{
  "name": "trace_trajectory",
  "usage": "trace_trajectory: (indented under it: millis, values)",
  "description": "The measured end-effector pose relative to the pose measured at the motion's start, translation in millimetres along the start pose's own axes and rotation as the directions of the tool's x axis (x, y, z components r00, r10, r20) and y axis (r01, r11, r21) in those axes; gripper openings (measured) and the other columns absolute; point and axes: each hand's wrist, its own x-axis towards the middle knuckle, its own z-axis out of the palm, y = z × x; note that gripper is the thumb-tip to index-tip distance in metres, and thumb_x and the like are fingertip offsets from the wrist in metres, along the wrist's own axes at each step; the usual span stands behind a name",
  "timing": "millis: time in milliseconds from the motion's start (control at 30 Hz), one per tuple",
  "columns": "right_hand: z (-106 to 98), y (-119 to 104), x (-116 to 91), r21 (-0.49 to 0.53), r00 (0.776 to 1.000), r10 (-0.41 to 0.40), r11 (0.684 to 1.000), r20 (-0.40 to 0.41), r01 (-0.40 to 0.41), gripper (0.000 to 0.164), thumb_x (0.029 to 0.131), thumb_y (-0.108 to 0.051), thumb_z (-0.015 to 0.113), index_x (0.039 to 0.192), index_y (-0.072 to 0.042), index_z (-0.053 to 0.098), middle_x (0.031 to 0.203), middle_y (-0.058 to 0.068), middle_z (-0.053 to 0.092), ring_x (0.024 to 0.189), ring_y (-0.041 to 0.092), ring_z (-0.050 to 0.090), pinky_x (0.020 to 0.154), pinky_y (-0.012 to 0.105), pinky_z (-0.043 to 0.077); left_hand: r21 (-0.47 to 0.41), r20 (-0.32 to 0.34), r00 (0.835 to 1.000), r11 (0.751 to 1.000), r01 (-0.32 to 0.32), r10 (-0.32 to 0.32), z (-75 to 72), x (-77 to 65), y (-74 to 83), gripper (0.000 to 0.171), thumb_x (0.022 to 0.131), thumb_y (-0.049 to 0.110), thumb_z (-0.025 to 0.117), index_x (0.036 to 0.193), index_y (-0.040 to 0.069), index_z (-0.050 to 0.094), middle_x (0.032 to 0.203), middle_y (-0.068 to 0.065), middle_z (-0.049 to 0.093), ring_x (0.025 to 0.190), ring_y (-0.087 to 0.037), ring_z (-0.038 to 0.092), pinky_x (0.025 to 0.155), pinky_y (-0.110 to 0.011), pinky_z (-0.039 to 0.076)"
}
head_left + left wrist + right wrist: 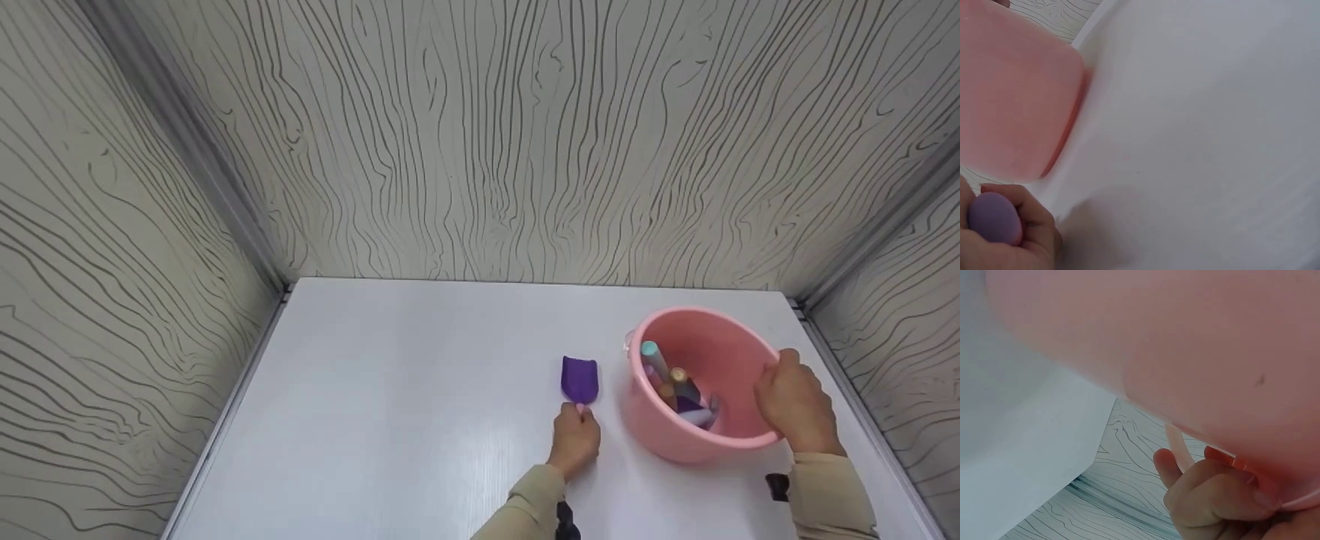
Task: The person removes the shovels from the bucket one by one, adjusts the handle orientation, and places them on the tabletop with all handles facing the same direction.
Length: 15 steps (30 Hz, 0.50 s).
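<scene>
A small purple toy shovel [579, 381] lies blade outward in the grip of my left hand [576, 439]. In the left wrist view, the rounded lilac end of its handle [995, 218] pokes out of the curled fingers. To the right, a pink bucket [660, 431] leans toward me on the table. My right hand [799, 401] grips its right rim, with fingers curled under the rim in the right wrist view. Several toys [679, 394] lie inside the bucket, among them pieces with turquoise [649, 349] and tan ends; their lower parts are hidden.
The white table [375, 405] spreads to the left of the hands. Wood-grain panels [480, 150] close in the back and both sides, with grey metal strips [187, 142] at the corners. The bucket stands near the table's right edge.
</scene>
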Motion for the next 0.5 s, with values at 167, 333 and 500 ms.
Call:
trace_trajectory:
  millis: [167,333,500]
  values:
    - [-0.4,-0.9,-0.7,0.005,1.0,0.013,1.0,0.003,-0.013,0.048,0.111,-0.02,0.026,0.133,0.023,0.034,0.085,0.026,0.058,0.063,0.028,0.062,0.049,0.04,0.048,0.016,0.015,1.0,1.0,0.008,-0.008,-2.2,-1.2,6.0,0.015,0.109,0.012,0.049,0.096,0.005,0.051,0.071,-0.003,0.055,0.056,-0.014,0.054,0.053,-0.028,0.044]
    - [-0.2,-2.0,-1.2,0.009,1.0,0.009,1.0,0.0,-0.009,0.048,0.111,-0.02,0.026,0.132,0.022,0.034,0.086,0.026,0.057,0.063,0.028,0.062,0.049,0.04,0.049,0.06,0.078,0.997,0.998,0.023,-0.028,-7.5,-2.4,14.2,0.016,0.106,0.007,0.051,0.115,-0.006,0.047,0.078,-0.008,0.057,0.06,-0.017,0.06,0.06,-0.032,0.052]
    - [0.8,-2.7,-2.9,0.01,1.0,0.009,1.0,-0.003,-0.009,0.047,0.111,-0.019,0.027,0.132,0.023,0.034,0.086,0.027,0.057,0.062,0.027,0.062,0.049,0.04,0.049,0.193,0.156,0.986,0.981,0.033,-0.064,-13.5,-2.4,20.9,0.049,0.103,0.007,0.057,0.14,-0.018,0.037,0.075,-0.016,0.069,0.06,-0.026,0.072,0.068,-0.035,0.06]
